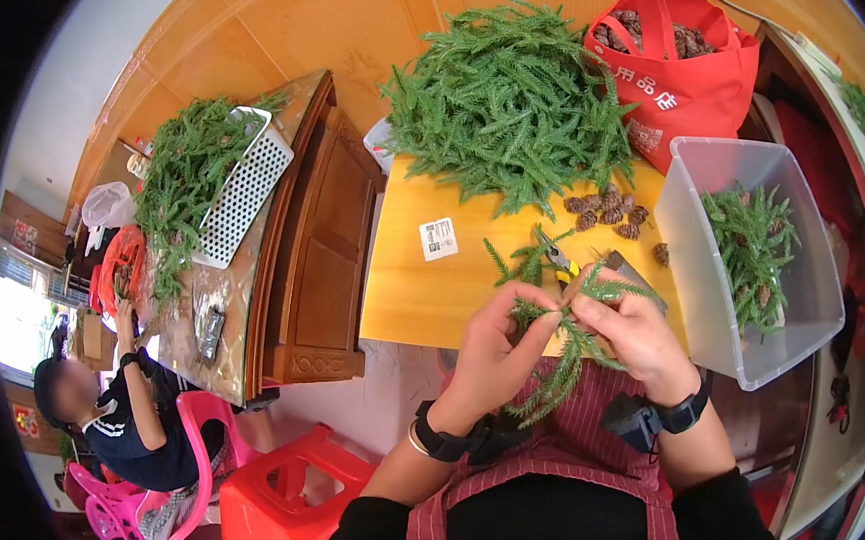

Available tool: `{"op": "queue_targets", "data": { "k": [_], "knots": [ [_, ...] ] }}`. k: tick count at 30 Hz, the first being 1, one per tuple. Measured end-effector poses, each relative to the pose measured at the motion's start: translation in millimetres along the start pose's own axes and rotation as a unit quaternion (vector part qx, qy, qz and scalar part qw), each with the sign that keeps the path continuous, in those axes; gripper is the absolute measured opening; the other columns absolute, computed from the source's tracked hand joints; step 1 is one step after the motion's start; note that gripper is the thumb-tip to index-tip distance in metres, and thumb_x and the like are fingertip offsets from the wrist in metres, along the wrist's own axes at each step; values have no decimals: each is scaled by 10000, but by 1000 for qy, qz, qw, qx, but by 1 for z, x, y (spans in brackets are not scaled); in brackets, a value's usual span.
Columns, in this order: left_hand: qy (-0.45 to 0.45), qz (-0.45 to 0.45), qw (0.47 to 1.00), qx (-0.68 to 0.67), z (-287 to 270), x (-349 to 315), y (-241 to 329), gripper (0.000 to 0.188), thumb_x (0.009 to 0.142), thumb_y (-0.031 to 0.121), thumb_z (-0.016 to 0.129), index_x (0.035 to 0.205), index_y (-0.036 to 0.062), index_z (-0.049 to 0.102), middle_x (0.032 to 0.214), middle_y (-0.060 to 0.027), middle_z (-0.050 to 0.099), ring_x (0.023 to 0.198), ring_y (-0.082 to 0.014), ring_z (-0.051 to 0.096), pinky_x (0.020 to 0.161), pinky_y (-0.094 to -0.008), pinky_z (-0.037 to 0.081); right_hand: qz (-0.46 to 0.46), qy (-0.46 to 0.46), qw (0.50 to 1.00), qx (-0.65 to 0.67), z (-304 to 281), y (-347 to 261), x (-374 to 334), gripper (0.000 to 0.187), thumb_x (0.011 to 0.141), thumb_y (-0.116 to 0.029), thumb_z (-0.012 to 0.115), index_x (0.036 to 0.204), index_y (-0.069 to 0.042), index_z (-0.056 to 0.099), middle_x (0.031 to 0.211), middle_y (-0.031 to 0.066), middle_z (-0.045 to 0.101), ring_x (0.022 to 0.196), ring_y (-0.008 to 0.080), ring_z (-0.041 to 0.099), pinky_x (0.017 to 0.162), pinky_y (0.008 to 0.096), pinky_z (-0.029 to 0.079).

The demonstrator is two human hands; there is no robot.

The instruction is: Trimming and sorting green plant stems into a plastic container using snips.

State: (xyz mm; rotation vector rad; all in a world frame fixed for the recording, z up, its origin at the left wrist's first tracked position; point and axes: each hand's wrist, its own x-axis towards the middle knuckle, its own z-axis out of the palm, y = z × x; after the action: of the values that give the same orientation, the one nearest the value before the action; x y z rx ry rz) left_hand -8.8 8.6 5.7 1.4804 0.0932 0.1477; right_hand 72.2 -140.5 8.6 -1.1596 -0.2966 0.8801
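Close in front of my chest, over the near edge of the yellow table [415, 304], both hands pinch a green artificial pine sprig [578, 345]. My left hand [502, 345] grips it at the middle between thumb and fingers. The fingers of my right hand [644, 335] close on it at the same spot; what exactly lies between those fingertips is too small to tell. Just beyond my hands lie yellow-and-black pliers [561, 265], partly hidden, beside another small sprig [526, 267]. A dark flat object [633, 276] shows behind my right hand.
Pine cones [612, 210] lie near a large heap of pine sprigs [509, 105]. A white label card [439, 239] rests left. At right are a clear plastic bin [800, 316] with sprigs and a red bag [685, 97] of cones. Another person [146, 421] sits left by a red stool [287, 491].
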Motion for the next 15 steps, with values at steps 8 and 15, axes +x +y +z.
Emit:
{"op": "queue_targets", "data": {
  "k": [8,15],
  "knots": [
    [7,39,998,41,-1,1,0,112,840,-5,523,944,9,487,941,-36,538,784,-39,490,666,-166,402,-84,61,995,-10,0,8,-2,219,852,-143,576,1030,-39,502,878,51,602,810,98,564,707,232,456],
    [-51,14,998,28,-1,2,0,107,842,-11,515,942,7,482,948,-48,537,837,-62,486,704,-183,406,-60,-18,998,17,-10,1,-1,212,867,-201,556,1002,-40,525,819,26,588,778,81,555,712,224,441]
  ]
}}
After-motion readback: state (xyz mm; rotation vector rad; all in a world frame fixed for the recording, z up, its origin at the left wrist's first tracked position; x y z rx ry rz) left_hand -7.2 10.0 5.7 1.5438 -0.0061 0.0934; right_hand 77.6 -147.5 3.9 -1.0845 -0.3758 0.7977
